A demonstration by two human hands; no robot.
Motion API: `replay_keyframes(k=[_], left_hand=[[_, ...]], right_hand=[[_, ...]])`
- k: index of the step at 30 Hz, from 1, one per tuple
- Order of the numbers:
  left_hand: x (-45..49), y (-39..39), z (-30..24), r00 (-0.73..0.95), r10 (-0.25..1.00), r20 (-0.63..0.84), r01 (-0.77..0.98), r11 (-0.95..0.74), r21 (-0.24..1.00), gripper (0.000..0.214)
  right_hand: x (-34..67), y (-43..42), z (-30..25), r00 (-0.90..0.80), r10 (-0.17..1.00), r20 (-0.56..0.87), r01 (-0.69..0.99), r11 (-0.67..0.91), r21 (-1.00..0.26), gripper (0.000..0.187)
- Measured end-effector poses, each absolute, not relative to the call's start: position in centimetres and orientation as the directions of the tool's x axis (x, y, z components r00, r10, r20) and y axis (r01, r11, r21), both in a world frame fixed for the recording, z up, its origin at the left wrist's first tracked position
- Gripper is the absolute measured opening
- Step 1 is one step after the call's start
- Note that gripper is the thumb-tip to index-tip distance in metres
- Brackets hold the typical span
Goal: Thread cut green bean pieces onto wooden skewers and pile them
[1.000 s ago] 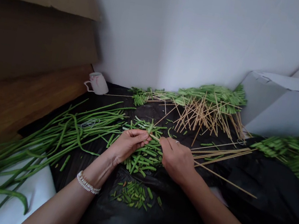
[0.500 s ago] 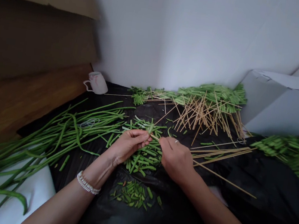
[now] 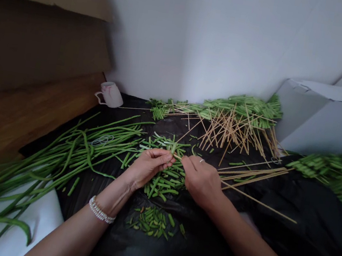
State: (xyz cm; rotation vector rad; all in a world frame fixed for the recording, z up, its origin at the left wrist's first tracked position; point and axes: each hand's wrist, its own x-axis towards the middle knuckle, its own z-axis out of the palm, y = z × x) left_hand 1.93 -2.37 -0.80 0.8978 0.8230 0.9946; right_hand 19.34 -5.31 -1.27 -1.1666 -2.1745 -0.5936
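Note:
My left hand pinches a short cut piece of green bean that stands upright between its fingertips. My right hand grips a thin wooden skewer whose tip meets that bean piece; the long end trails to the right over the black sheet. Under both hands lies a heap of cut bean pieces. A small pile of trimmed bean ends sits nearer to me.
Long uncut beans spread over the left. Loaded skewers lie at the back wall and more at the right. Bare skewers, a white mug, a white box and a wooden board surround them.
Hardly anything has moved: both hands keep their grip, and the skewer's free end has swung slightly toward me.

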Motion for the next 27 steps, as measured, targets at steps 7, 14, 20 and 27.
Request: replay_keyframes(k=[7, 14, 20, 27], left_hand=[[1.2, -1.8, -0.3, 0.186, 0.968, -0.169, -0.484, 0.239, 0.841, 0.017], [0.8, -1.3, -0.3, 0.183, 0.965, -0.189, -0.534, 0.259, 0.805, 0.012], [0.8, -1.5, -0.3, 0.206, 0.96, -0.189, -0.501, 0.269, 0.823, 0.013], [0.7, -1.4, -0.4, 0.213, 0.954, -0.213, -0.5, 0.294, 0.815, 0.009]], right_hand=[[20.1, -4.8, -1.0, -0.471, 0.502, 0.725, 0.854, 0.466, 0.232, 0.021], [19.9, -5.4, -0.7, -0.388, 0.695, 0.605, 0.898, 0.432, 0.08, 0.022], [19.4, -5.7, -0.3, -0.295, 0.859, 0.418, 0.889, 0.407, -0.209, 0.019], [19.5, -5.7, -0.5, -0.353, 0.792, 0.498, 0.893, 0.444, -0.074, 0.024]])
